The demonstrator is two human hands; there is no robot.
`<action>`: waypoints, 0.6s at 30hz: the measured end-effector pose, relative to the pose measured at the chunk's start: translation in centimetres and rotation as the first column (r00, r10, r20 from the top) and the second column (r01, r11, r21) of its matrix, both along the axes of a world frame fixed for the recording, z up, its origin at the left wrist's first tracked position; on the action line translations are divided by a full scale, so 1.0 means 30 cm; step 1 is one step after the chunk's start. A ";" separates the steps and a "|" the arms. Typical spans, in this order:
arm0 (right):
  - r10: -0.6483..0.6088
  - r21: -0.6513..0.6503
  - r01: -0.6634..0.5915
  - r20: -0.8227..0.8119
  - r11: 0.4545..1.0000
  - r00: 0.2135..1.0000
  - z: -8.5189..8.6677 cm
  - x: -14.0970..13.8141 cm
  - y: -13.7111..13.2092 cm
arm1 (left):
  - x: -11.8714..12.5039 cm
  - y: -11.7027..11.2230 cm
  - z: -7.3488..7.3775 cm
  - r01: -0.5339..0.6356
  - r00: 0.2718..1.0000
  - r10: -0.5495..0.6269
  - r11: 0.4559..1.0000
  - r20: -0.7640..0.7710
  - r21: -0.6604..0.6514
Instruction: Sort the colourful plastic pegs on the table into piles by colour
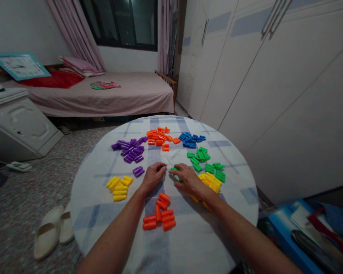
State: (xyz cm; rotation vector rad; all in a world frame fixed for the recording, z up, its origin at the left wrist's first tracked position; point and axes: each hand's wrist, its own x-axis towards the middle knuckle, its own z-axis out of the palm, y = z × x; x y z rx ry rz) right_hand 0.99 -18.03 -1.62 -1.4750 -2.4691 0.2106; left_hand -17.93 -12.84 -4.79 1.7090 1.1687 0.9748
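Over the middle of the round table, my left hand (155, 176) rests with its fingers bent and pressed together. What its fingertips hold, if anything, is hidden. Facing it, my right hand (188, 179) has its thumb and fingers around green plastic pieces (175, 169), partly covered by the fingers. Beneath and beside my right wrist lie yellow tube-shaped pieces (213, 182). Between my forearms sits a loose group of orange-red tube-shaped pieces (167, 219). Left of my left hand are a few purple pieces (138, 171) and a yellow group (119, 188).
Farther back on the checked tablecloth (103, 217) lie piles of purple (131, 148), orange (158, 137), blue (191, 139) and green pieces (202, 154). A bed (117, 95) stands behind, wardrobes (274, 95) to the right. Slippers (47, 232) lie on the floor at left.
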 end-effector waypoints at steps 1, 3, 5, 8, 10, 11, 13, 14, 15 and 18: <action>0.006 0.011 -0.006 0.012 1.000 1.000 -0.003 -0.001 0.011 | 0.000 0.001 -0.001 0.000 1.000 0.000 1.000 0.007 -0.002; 0.019 0.021 -0.019 0.028 1.000 0.999 -0.007 -0.002 0.034 | -0.001 0.003 -0.005 0.000 1.000 0.000 1.000 0.015 -0.003; 0.015 0.023 -0.016 0.033 1.000 0.999 -0.009 0.001 0.058 | -0.002 0.004 -0.010 0.001 1.000 -0.001 1.000 0.019 -0.006; -0.025 0.012 0.025 0.046 1.000 0.999 -0.005 0.016 0.092 | -0.004 0.004 -0.015 0.006 0.999 -0.005 1.000 0.033 -0.018; -0.059 -0.007 0.059 0.071 0.998 0.996 0.003 0.038 0.113 | -0.004 0.002 -0.012 0.007 0.999 -0.006 1.000 0.043 -0.023; -0.074 -0.018 0.076 0.088 0.997 0.993 0.009 0.053 0.123 | -0.003 0.001 -0.010 0.007 0.999 -0.006 1.000 0.046 -0.022; -0.106 -0.028 0.111 0.121 0.993 0.987 0.020 0.087 0.140 | -0.002 0.000 -0.005 0.004 0.999 -0.004 1.000 0.042 -0.015; -0.124 -0.028 0.129 0.136 0.991 0.983 0.025 0.105 0.146 | -0.001 -0.001 -0.003 0.004 0.999 -0.003 1.000 0.037 -0.011; -0.141 -0.026 0.146 0.146 0.989 0.979 0.030 0.122 0.151 | -0.001 -0.001 -0.001 0.002 0.999 -0.002 1.000 0.032 -0.007; -0.160 -0.025 0.164 0.119 0.986 0.980 0.035 0.163 0.155 | -0.001 0.001 -0.001 0.005 1.000 -0.005 1.000 0.013 -0.005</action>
